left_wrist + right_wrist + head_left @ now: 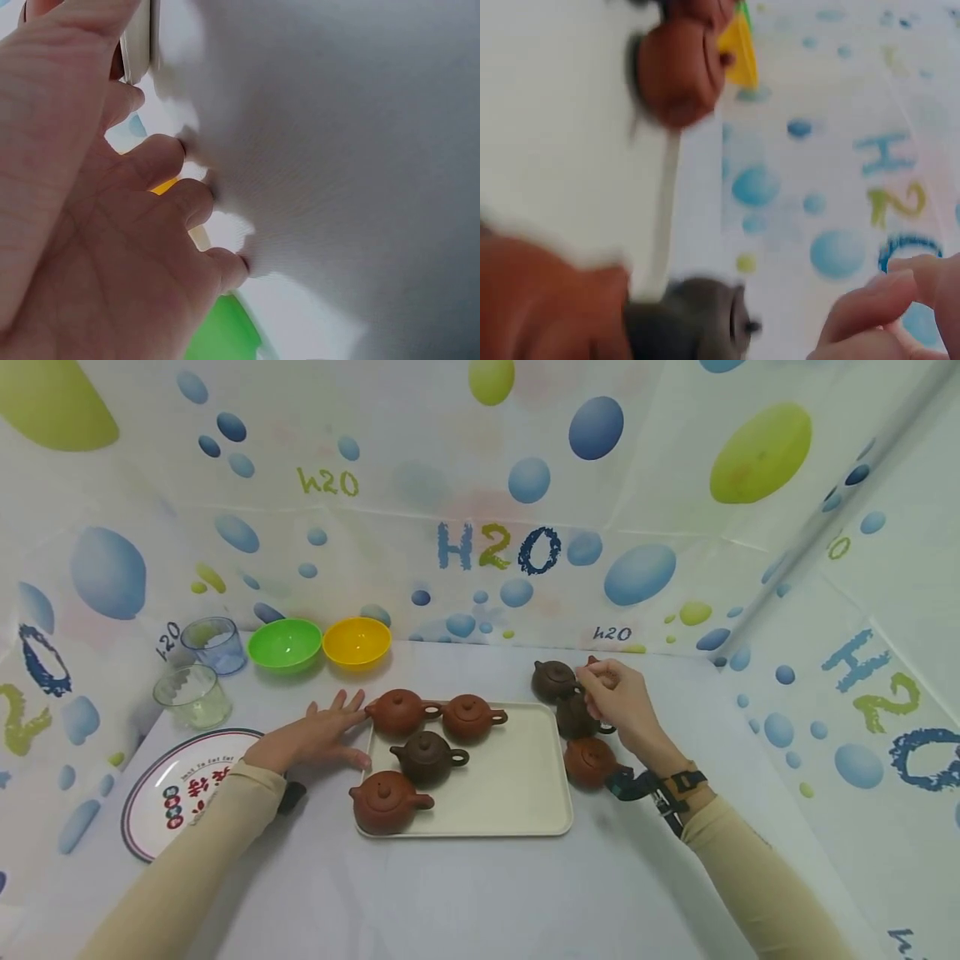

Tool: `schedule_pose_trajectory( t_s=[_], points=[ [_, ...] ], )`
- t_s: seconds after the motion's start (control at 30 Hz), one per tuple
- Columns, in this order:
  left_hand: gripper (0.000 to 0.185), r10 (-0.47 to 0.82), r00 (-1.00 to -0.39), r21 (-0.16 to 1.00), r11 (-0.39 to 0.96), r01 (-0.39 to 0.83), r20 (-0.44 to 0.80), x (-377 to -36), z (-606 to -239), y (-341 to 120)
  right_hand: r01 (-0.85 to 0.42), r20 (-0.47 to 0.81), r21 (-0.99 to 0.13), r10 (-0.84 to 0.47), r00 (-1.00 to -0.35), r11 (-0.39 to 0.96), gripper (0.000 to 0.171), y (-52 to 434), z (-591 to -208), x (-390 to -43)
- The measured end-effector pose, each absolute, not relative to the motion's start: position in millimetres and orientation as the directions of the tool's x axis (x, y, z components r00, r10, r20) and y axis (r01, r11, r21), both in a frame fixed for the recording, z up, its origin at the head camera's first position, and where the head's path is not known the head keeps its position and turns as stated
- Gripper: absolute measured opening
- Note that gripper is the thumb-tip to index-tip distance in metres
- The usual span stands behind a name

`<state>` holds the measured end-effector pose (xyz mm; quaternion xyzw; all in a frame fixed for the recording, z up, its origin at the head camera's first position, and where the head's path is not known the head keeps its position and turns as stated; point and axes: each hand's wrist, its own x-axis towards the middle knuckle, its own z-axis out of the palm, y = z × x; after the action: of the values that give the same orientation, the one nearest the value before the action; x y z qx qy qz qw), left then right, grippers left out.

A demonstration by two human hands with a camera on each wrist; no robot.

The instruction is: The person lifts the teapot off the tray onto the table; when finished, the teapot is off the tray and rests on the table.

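I'm pinching the dark teapot's (553, 680) handle, right of centre, with my right hand (618, 697); clay, likely fragile; left hand (318, 737) is lying flat, released.

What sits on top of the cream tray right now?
Four clay teapots sit on the tray: two reddish at the back, one dark brown, one reddish in front. The tray surface beneath them is hidden.
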<state>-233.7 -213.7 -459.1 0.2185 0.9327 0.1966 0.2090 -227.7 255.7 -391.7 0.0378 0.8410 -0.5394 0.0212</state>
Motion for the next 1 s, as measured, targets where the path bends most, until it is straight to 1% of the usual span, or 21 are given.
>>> schedule_pose_trajectory(
  t_s=[0.03, 0.07, 0.13, 0.27, 0.37, 0.47, 0.53, 0.7, 0.83, 1.0],
  points=[
    [0.115, 0.493, -0.817, 0.456, 0.826, 0.333, -0.297, -234, -459, -214, 0.086, -0.089, -0.907, 0.013, -0.996, 0.412, 0.036, 248, -392, -228],
    [0.111, 0.495, -0.815, 0.454, 0.826, 0.335, -0.3, -232, -455, -212, 0.089, -0.108, -0.905, -0.021, -0.994, 0.416, 0.036, 241, -393, -227],
    [0.107, 0.493, -0.814, 0.446, 0.83, 0.334, -0.308, -229, -449, -208, 0.111, -0.173, -0.904, -0.115, -0.978, 0.412, 0.037, 228, -395, -226],
    [0.106, 0.488, -0.816, 0.425, 0.839, 0.339, -0.311, -229, -448, -207, 0.17, -0.314, -0.893, -0.309, -0.898, 0.416, 0.046, 206, -405, -225],
    [0.106, 0.489, -0.818, 0.42, 0.839, 0.347, -0.301, -231, -448, -207, 0.189, -0.373, -0.88, -0.386, -0.843, 0.436, 0.048, 192, -416, -223],
    [0.107, 0.49, -0.819, 0.424, 0.837, 0.346, -0.299, -232, -447, -207, 0.197, -0.397, -0.867, -0.396, -0.828, 0.458, 0.044, 181, -428, -223],
    [0.107, 0.488, -0.818, 0.423, 0.839, 0.343, -0.304, -232, -447, -206, 0.23, -0.419, -0.865, -0.389, -0.821, 0.446, 0.042, 174, -437, -223],
    [0.108, 0.486, -0.817, 0.42, 0.841, 0.341, -0.31, -234, -449, -207, 0.325, -0.446, -0.877, -0.348, -0.825, 0.353, 0.042, 160, -452, -222],
    [0.113, 0.487, -0.816, 0.449, 0.832, 0.326, -0.311, -237, -453, -211, 0.321, -0.421, -0.891, -0.315, -0.851, 0.322, 0.041, 155, -458, -220],
    [0.12, 0.505, -0.811, 0.5, 0.805, 0.319, -0.296, -243, -471, -220, 0.291, -0.38, -0.91, -0.312, -0.871, 0.295, 0.038, 156, -459, -217]
  ],
)
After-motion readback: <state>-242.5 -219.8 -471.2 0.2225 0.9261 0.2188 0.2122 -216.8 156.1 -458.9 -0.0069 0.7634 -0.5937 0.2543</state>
